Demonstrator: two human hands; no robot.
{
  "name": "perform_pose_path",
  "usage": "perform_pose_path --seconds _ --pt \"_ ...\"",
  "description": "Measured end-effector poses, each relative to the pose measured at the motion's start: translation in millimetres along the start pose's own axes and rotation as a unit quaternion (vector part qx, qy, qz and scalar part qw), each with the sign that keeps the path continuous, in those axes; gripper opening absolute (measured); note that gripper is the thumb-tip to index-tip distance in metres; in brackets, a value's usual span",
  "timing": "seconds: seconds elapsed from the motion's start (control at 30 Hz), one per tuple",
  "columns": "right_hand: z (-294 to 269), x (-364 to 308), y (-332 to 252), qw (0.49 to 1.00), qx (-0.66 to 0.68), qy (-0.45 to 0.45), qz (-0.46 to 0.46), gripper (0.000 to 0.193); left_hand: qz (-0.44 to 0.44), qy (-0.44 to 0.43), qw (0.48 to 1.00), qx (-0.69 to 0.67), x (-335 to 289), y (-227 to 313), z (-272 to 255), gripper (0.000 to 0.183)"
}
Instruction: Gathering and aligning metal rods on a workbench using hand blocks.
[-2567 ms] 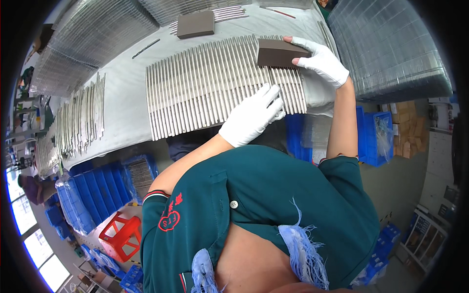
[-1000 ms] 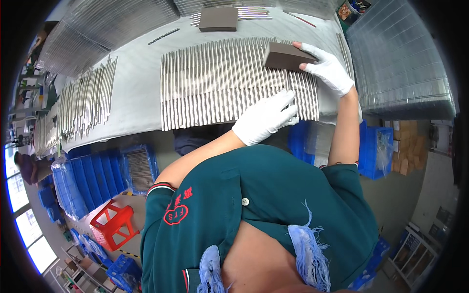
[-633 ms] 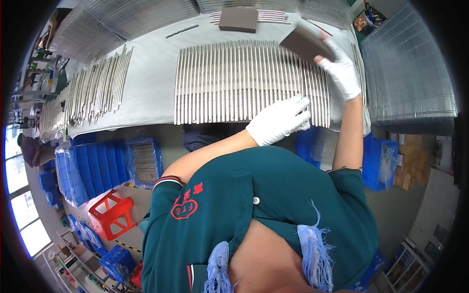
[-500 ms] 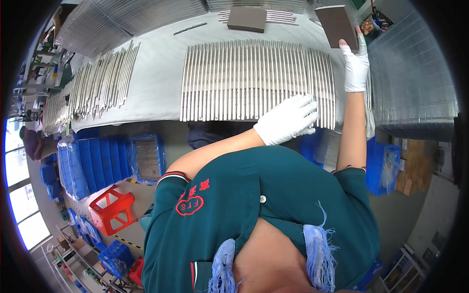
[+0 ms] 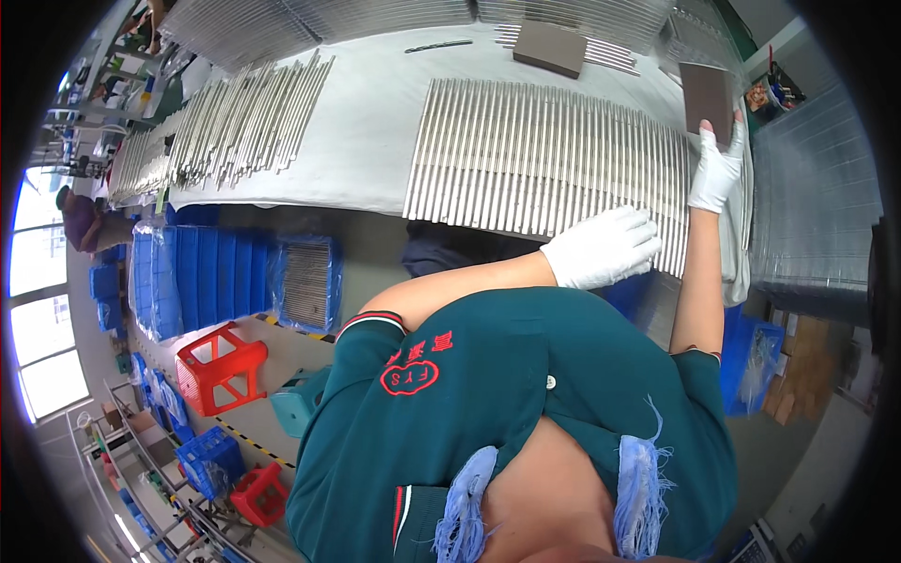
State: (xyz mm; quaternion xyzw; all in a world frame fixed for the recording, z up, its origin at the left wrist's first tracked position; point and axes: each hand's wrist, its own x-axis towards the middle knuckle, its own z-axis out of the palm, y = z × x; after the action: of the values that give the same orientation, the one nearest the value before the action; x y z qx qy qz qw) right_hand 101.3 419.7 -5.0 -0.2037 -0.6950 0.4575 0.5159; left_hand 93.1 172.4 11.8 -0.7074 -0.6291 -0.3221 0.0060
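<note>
A wide row of silver metal rods (image 5: 526, 155) lies side by side on the pale-covered table. My left hand (image 5: 605, 249), in a white glove, rests at the near ends of the rods toward the right of the row. Its fingers are stretched out over them, holding nothing. Just past the row's right end, my right hand (image 5: 716, 178) grips a flat dark brown block (image 5: 708, 98) by its near end. That glove leaves the thumb and a fingertip bare. Whether the block touches the table, I cannot tell.
A second brown block (image 5: 549, 49) lies on more rods at the back. A drill bit (image 5: 438, 45) is left of it. Looser rods (image 5: 249, 122) spread at the left. Clear plastic trays (image 5: 817, 188) are stacked at right. Blue crates (image 5: 211, 281) and a red stool (image 5: 222, 369) stand below.
The whole view has shifted, so the table and both hands appear farther right. My right hand has brought the brown block nearer me and tilted it. My left hand stays by the rods' near ends.
</note>
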Motion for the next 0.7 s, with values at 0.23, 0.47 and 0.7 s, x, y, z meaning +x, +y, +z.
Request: perform_pose_path --seconds 0.23,0.47,0.7 --pt "-9.1 3.5 3.8 0.999 -0.028 0.028 -0.003 0.062 -0.149 0.103 0.972 0.147 -64.0 -34.3 -73.6 0.051" --pt "-14.2 9.5 19.2 0.999 -0.011 0.031 0.023 0.061 -0.298 0.021 0.931 0.212 -166.7 -61.5 -128.9 0.094" --pt "-10.7 8.6 10.6 0.996 -0.036 0.024 0.082 0.061 -0.277 0.0 0.943 0.185 -175.8 -67.5 -124.4 0.105"
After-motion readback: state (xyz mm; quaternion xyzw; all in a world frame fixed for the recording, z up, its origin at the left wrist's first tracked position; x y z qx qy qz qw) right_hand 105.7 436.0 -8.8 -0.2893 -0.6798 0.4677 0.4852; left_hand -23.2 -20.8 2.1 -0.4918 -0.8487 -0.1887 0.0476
